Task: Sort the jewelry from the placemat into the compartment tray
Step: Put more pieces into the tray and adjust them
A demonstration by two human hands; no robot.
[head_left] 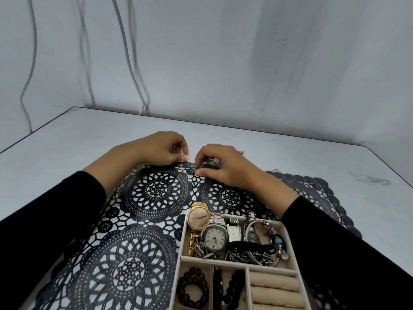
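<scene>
A: Well, where is the jewelry right now?

B: Most of it already lies in the tray [181, 247], which sits on the near right part of the placemat [156, 191]. The long far compartment is crowded: a gold watch [199, 218] leans over its far left corner, a silver watch [214, 239] with a pale dial lies just beside it, and a charm bracelet [278, 241] with a blue bead curls along the right end.

A: And the near compartments?

B: A bead bracelet [191, 289], dark brown, lies in the left one. More dark beads fill the middle one. The right one holds beige cushion rolls [274, 287].

A: What are the hands doing?

B: Both are at the far edge of the placemat, close together. The left hand [159, 151] has its fingers curled, thumb and forefinger pinching a thin wire hoop [187, 156]; it is too small to say what piece it is. The right hand [225, 170] curls round a dark clump [210, 164] of small pieces, with silvery bits showing between the fingers.

A: How does the placemat look?

B: Black cut-out lace, round flower patterns, spread on a pale grey table [67, 142]. Black sleeves cover both forearms.
</scene>
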